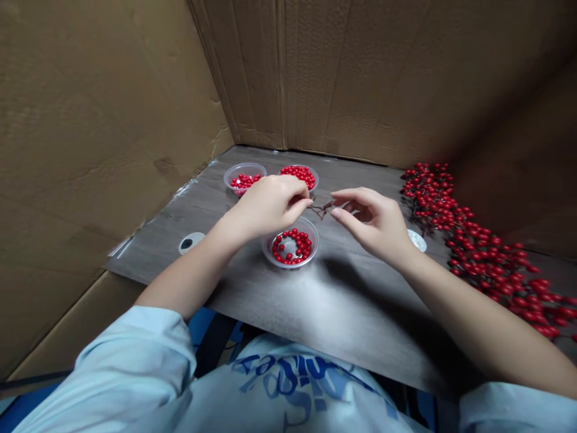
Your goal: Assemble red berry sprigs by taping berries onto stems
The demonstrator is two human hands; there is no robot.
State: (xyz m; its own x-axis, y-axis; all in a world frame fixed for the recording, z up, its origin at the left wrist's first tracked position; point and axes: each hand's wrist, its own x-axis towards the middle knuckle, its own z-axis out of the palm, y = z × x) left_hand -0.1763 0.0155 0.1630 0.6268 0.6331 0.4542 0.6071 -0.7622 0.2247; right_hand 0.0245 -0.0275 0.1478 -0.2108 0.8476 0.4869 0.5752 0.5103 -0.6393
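Note:
My left hand [270, 207] pinches a thin dark twig-like stem [322, 209] between thumb and fingertips. My right hand [372, 225] is close on the other side, with thumb and forefinger spread near the stem's far end. I cannot tell whether those fingers grip it. Directly below the hands stands a clear plastic bowl [291, 266] holding a ring of red berries. Two more clear bowls sit farther away, one [237, 166] partly behind my left hand and one [315, 178] with its front rim hidden by that hand; both hold red berries.
Everything rests on a dark wood-grain board [279, 300], with cardboard walls [360, 78] around it. A long heap of red berry sprays [487, 255] spreads along the right side. A small white round item [417, 240] lies beside it, and a white-and-dark disc [192, 242] sits at the left.

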